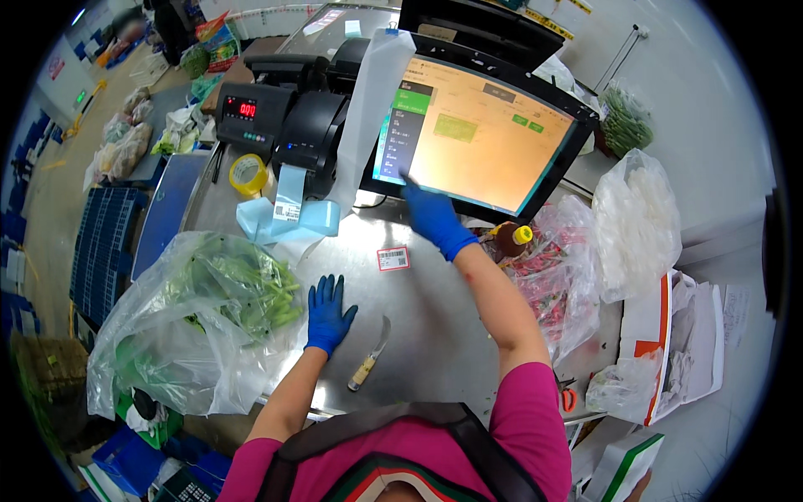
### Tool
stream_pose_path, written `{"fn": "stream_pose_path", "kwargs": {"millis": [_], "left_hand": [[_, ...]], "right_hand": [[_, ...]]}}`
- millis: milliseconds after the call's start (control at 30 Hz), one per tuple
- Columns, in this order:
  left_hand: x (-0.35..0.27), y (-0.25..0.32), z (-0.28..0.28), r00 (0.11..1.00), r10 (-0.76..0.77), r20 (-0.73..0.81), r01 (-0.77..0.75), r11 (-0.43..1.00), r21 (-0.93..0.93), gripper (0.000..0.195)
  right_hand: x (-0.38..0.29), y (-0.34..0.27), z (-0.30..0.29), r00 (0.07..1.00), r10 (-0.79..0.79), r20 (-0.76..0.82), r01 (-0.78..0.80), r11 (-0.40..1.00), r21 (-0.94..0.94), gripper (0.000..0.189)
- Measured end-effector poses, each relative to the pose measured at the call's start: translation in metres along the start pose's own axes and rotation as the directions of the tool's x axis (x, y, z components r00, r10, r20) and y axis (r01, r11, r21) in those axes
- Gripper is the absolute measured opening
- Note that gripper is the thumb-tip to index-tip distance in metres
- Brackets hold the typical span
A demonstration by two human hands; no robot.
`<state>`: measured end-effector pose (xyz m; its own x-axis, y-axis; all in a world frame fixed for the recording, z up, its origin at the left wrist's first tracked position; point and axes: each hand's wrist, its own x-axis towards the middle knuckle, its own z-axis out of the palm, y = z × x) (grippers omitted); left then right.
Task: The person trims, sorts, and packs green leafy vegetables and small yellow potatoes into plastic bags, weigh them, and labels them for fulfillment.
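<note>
My left hand (329, 317), in a blue glove, lies flat on the steel table (433, 326) with its fingers spread and nothing in it. Just right of it is a knife (370, 357) with a curved blade and a tan handle. A large clear plastic bag (207, 326) of leafy green vegetables sits to its left. My right hand (433, 216), also blue-gloved, points with its index finger at the lower left edge of a lit touchscreen monitor (483, 144); the other fingers look curled. A printed label with a red border (393, 258) lies between the hands.
A weighing scale display (254, 116), a label printer (312, 132) and yellow tape (248, 175) stand at the back left. On the right are a yellow-capped bottle (514, 238), a bag of red chillies (558, 270), orange-handled scissors (568, 399) and a white box (696, 351).
</note>
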<state>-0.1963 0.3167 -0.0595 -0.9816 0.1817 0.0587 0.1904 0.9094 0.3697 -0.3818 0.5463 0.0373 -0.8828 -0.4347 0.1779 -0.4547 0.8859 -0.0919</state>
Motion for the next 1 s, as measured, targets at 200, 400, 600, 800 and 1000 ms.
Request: {"fn": "stream_pose_path", "kwargs": {"millis": [200,400,600,800,1000], "left_hand": [[-0.001,-0.001,0.003,1.0,-0.026,0.009,0.026,1.0,0.018,0.069],[-0.001,0.0,0.001,1.0,-0.018,0.004,0.018,1.0,0.011,0.068],[0.0,0.002,-0.001,1.0,-0.018,0.016,0.017,1.0,0.014,0.069],[0.001,0.002,0.001,1.0,-0.006,0.023,0.006,1.0,-0.005,0.069],[0.001,0.007,-0.002,0.999,-0.028,0.023,0.027,1.0,0.006,0.07]], "right_hand": [[-0.014,0.011,-0.083,0.976,0.182,-0.124,-0.156,0.969,0.193,0.022],[0.002,0.102,-0.173,0.67,0.05,-0.741,-0.145,0.987,-0.065,0.038],[0.033,0.176,-0.211,0.73,0.029,-0.683,-0.201,0.964,-0.174,0.055],[0.026,0.198,-0.199,0.875,0.195,-0.444,-0.13,0.976,0.173,0.053],[0.026,0.195,-0.205,0.91,0.261,-0.322,-0.187,0.952,0.244,0.054]]}}
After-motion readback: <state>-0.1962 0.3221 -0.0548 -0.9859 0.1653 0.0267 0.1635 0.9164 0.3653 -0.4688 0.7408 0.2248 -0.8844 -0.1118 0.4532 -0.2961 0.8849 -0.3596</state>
